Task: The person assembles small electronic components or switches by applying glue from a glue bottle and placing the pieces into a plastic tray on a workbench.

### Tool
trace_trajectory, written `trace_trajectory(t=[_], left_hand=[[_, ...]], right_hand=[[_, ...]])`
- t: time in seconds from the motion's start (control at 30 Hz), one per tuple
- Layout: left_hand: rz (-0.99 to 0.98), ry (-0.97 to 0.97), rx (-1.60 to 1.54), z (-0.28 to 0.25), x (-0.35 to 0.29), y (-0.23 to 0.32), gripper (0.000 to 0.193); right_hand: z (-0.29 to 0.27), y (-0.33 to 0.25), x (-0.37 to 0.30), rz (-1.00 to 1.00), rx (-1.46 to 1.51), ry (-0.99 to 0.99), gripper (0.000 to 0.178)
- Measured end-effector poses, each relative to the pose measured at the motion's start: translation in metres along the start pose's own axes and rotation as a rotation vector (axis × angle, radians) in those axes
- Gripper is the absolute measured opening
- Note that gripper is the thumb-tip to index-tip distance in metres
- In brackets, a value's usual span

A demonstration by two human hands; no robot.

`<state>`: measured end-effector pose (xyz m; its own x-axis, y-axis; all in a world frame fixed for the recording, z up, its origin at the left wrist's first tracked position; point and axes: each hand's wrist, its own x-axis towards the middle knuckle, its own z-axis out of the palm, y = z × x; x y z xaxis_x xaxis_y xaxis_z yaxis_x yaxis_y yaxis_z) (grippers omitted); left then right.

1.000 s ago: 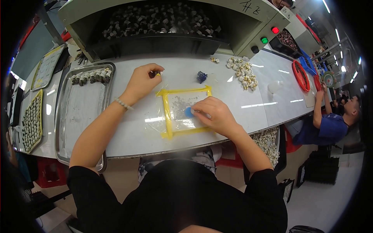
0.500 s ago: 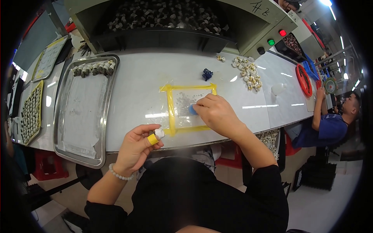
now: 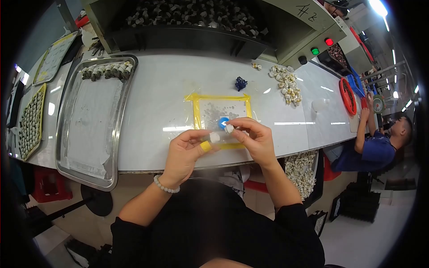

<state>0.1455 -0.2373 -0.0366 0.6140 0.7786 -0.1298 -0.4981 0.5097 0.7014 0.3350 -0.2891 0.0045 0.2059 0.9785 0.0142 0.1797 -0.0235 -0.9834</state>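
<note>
My left hand [image 3: 182,155], with yellow wrapping on its thumb, pinches a small white piece [image 3: 214,136]. Close beside it, my right hand [image 3: 255,139] holds another small white piece [image 3: 229,128] between thumb and fingertips. Both hands are over the near side of a clear sheet framed in yellow tape [image 3: 196,114] on the white table. A round blue object with a pale centre [image 3: 223,122] lies on the sheet, just behind the right fingertips. Grey spots mark the sheet around it. The pieces are too small to name more exactly.
A metal tray [image 3: 117,147] with a row of white-and-dark parts [image 3: 106,70] stands left. Beyond the sheet are a dark blue lump [image 3: 241,83] and a pile of whitish pieces [image 3: 288,85]. A machine with a dark bin [image 3: 192,40] borders the back. A co-worker [image 3: 380,147] sits right.
My right hand has left the blue object and come nearer, now holding a white piece. My left hand has moved right and slightly up with its white piece, bringing both hands close together.
</note>
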Motion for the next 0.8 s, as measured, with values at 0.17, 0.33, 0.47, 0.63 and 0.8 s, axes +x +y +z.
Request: trace_trajectory(t=[0.17, 0.33, 0.47, 0.63, 0.8], left_hand=[[0.017, 0.006, 0.028, 0.0025, -0.0011, -0.0009, 0.027], [0.022, -0.002, 0.028, 0.0016, -0.0005, -0.0015, 0.027], [0.05, 0.031, 0.046, 0.002, 0.0001, -0.0043, 0.023], [0.077, 0.07, 0.164, 0.0023, -0.0029, -0.0031, 0.02], [-0.058, 0.069, 0.262, 0.0038, -0.0055, 0.0041, 0.019]], right_hand=[[0.0031, -0.0021, -0.0023, -0.017, 0.01, -0.088, 0.024], [0.0052, 0.0013, -0.0012, -0.154, -0.088, -0.105, 0.022], [0.0068, -0.0024, 0.0007, -0.233, -0.173, -0.101, 0.02], [0.0062, -0.0013, 0.0002, -0.214, -0.283, -0.18, 0.019], [0.0022, 0.0064, -0.0017, -0.214, -0.205, -0.208, 0.02]])
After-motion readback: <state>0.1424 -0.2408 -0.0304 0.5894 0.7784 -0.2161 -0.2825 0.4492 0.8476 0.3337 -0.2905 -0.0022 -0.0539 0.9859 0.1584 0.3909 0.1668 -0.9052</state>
